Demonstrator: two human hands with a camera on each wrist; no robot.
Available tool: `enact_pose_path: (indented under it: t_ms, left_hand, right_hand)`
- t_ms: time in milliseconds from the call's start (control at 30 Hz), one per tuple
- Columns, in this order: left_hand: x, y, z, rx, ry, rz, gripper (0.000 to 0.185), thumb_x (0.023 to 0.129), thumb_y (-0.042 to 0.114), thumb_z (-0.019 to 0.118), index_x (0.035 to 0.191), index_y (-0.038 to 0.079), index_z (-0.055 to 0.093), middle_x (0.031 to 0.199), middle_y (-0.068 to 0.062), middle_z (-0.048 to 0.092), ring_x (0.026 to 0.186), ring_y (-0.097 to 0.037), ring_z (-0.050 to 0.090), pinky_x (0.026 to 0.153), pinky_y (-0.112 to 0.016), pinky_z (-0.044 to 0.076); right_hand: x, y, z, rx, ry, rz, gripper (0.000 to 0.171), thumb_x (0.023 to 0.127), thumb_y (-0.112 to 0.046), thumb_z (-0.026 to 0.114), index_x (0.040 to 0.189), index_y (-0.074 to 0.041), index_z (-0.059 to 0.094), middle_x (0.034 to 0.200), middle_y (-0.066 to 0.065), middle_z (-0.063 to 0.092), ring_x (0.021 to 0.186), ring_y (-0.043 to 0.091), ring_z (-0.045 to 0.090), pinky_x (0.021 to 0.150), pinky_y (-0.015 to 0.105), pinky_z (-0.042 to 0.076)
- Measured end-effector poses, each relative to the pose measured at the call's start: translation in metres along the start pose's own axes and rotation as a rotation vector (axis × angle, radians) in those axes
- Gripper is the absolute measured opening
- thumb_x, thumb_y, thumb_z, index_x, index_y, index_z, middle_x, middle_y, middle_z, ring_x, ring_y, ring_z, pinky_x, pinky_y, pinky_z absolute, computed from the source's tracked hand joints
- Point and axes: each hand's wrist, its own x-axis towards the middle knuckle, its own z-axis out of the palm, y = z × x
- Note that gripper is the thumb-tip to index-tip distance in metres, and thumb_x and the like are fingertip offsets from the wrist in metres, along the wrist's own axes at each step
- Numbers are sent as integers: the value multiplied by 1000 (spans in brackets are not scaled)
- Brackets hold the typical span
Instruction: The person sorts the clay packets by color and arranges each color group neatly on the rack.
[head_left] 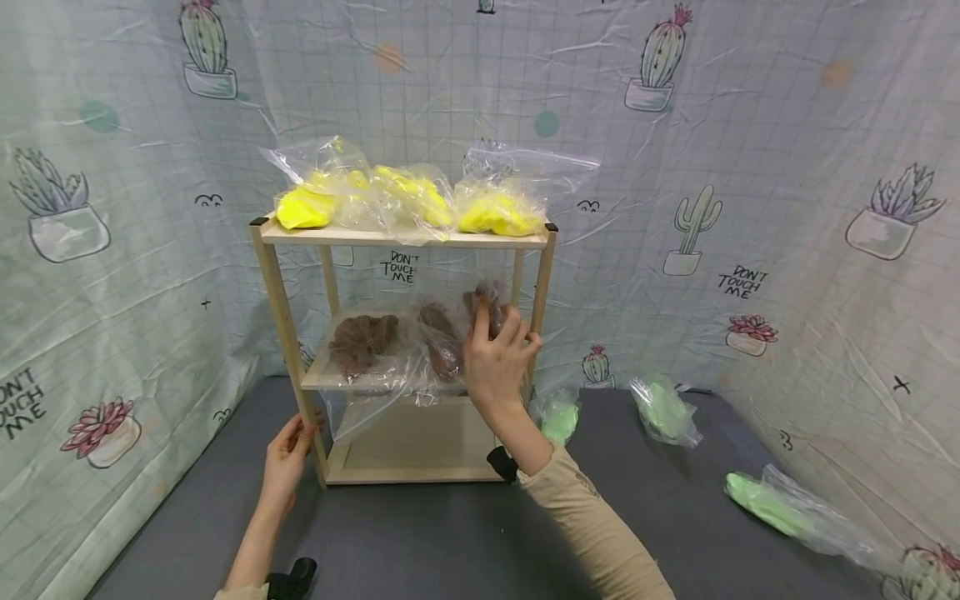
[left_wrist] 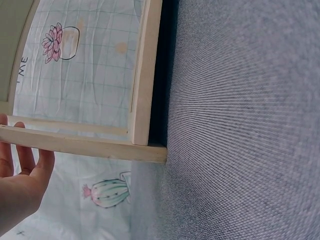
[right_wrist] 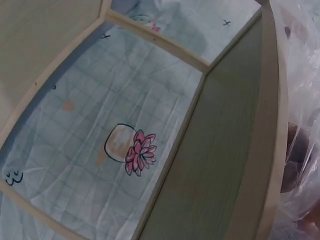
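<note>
Shelf rack [head_left: 285, 321]: pale bare wood, smooth and matt.
Bags [head_left: 375, 346]: thin clear plastic, glossy and crinkled.
Floor mat [left_wrist: 240, 120]: grey woven cloth, matt, finely ribbed.
Backdrop [head_left: 787, 167]: printed sheet, creased.

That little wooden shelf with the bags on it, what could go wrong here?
The yellow bags overhang the top board's edges, so a nudge to the shelf might tip one off. The right hand is at a brown bag crowded against its neighbour; pushing may shove that one forward. Only the left hand steadies the light frame, which could shift.
</note>
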Motion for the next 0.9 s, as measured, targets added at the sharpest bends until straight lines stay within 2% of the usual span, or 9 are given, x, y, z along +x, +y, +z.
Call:
enact_pose_path:
  t_ms: [167, 300, 400, 533, 633, 700, 900]
  left_hand:
    - [1, -1, 1, -15, 2, 3, 42, 94, 23, 43, 122, -7, 45, 93, 29, 56, 88, 11, 52, 71, -10, 41]
    - [1, -2, 1, -21, 9, 5, 41, 94, 23, 43, 122, -6, 46, 93, 28, 56, 88, 12, 52, 71, -10, 41]
    - [0, -1, 1, -15, 13, -2, 41, 94, 24, 43, 121, -6, 47, 93, 29, 56, 88, 11, 52, 71, -10, 40]
    - [-1, 1, 0, -9, 19, -2, 39, 94, 22, 43, 120, -6, 47, 92, 30, 57, 88, 10, 52, 71, -9, 40]
    - [-1, 2, -1, -13, 18, 11, 37, 94, 21, 42, 120, -5, 48, 92, 29, 57, 88, 9, 53, 71, -9, 40]
    - [-1, 1, -1, -22, 16, 18, 37, 94, 21, 43, 119, -5, 48, 92, 28, 58, 88, 9, 53, 71, -9, 40]
    - [0, -1, 1, -29, 14, 9, 38, 94, 21, 43, 120, -6, 47, 92, 28, 57, 87, 9, 53, 71, -9, 40]
  right_hand:
    - [-6, 7, -6, 32, -76, -93, 43, 78, -23, 67, 117, -9, 56, 102, 17, 45, 80, 25, 46, 70, 42, 29]
    - [-11, 17, -20, 152, -218, -178, 44, 82, -23, 61, 121, -7, 51, 107, 16, 51, 84, 27, 50, 73, 43, 31]
    - [-13, 28, -32, 257, -341, -220, 37, 85, -19, 53, 119, -6, 50, 113, 14, 53, 92, 27, 51, 77, 43, 33]
    - [-19, 41, -43, 321, -451, -268, 34, 87, -17, 47, 119, -5, 51, 125, 14, 49, 98, 26, 52, 82, 43, 35]
    - [-27, 49, -46, 331, -457, -311, 37, 88, -19, 46, 122, -5, 51, 131, 16, 42, 102, 26, 53, 81, 45, 36]
    - [-34, 53, -46, 346, -431, -335, 38, 89, -20, 45, 123, -6, 51, 130, 16, 41, 104, 26, 52, 80, 45, 35]
    - [-48, 60, -47, 380, -361, -374, 39, 91, -25, 36, 123, -8, 52, 122, 12, 48, 112, 30, 43, 82, 48, 30]
